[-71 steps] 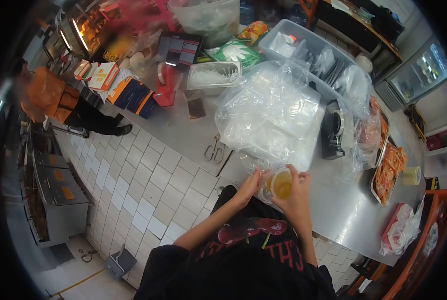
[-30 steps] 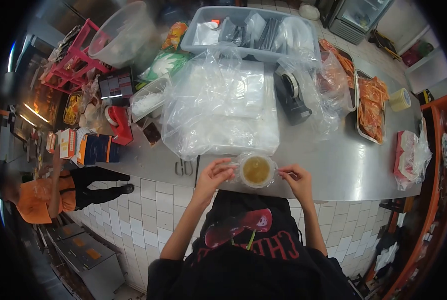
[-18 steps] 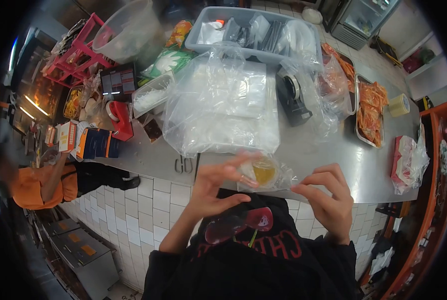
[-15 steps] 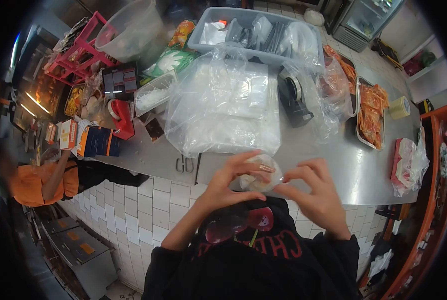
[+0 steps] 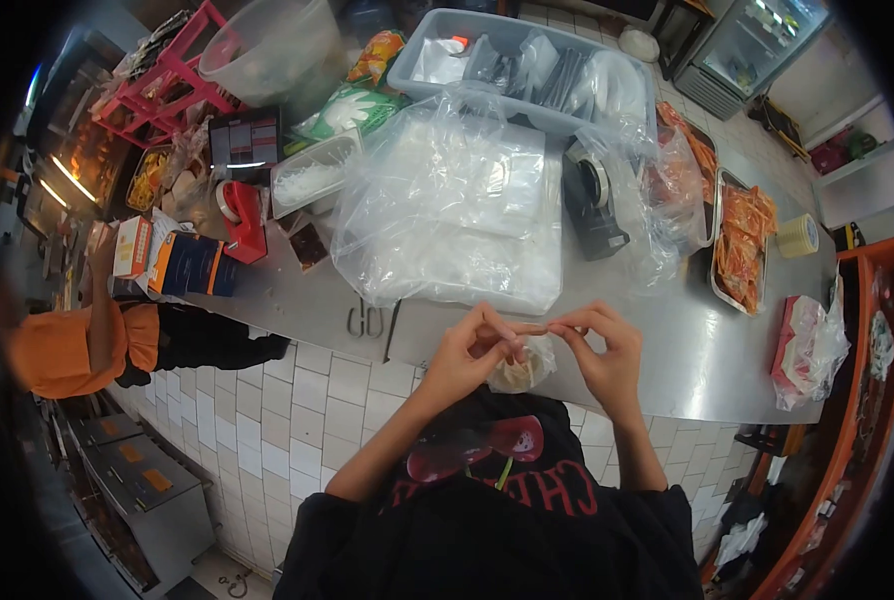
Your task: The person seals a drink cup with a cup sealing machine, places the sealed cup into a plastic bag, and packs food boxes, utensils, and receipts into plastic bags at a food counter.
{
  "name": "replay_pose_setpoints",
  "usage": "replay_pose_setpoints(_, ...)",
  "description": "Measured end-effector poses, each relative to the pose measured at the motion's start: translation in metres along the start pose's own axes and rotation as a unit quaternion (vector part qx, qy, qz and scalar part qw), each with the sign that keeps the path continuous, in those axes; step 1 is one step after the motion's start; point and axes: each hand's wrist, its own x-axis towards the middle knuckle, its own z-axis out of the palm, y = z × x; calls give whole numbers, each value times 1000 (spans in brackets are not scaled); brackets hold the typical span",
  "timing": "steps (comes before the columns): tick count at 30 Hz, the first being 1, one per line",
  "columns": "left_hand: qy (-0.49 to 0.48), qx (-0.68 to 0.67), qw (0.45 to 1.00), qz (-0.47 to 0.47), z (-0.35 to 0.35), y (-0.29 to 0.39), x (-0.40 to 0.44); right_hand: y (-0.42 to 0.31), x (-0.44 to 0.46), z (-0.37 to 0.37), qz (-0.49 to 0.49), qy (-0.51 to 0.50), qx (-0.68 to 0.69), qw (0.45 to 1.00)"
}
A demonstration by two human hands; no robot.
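Note:
A small clear plastic bag with pale contents hangs or rests just past the near edge of the steel table, in front of my shirt. My left hand is closed at its upper left side, thumb and fingers pinching the plastic. From the right, my right hand pinches the top, its fingertips meeting those of the left. The fingers partly cover the bag's neck. Beyond my hands lies a large clear bag of stacked white plastic sheets or bags.
A blue-grey bin stands behind, beside a black tape dispenser. Trays of red-orange packets sit at right. Scissors lie left of my hands, with a red tape dispenser farther left. A person in orange stands at far left.
My hands have come together over the small bag; the fingers, spread around it before, now pinch at its top. The person at left has shifted slightly.

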Motion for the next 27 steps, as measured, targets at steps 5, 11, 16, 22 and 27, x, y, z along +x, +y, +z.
replay_pose_setpoints(5,82,-131,987,-53,-10,-17,-1,12,-29,14,128,-41,180,974)
replay_pose_setpoints(11,-16,-26,999,-31,-9,-2,2,15,-22,24,111,-81,44,990)
replay_pose_setpoints(16,-95,375,910,148,-7,24,-4,30,-11,32,-76,-131,-26,988)
replay_pose_setpoints(22,-92,509,797,312,-24,3,-11,41,-7,27,-68,-176,-123,974)
replay_pose_setpoints(27,-114,507,769,372,-27,2,-14,55,-6,12,191,-206,275,920)
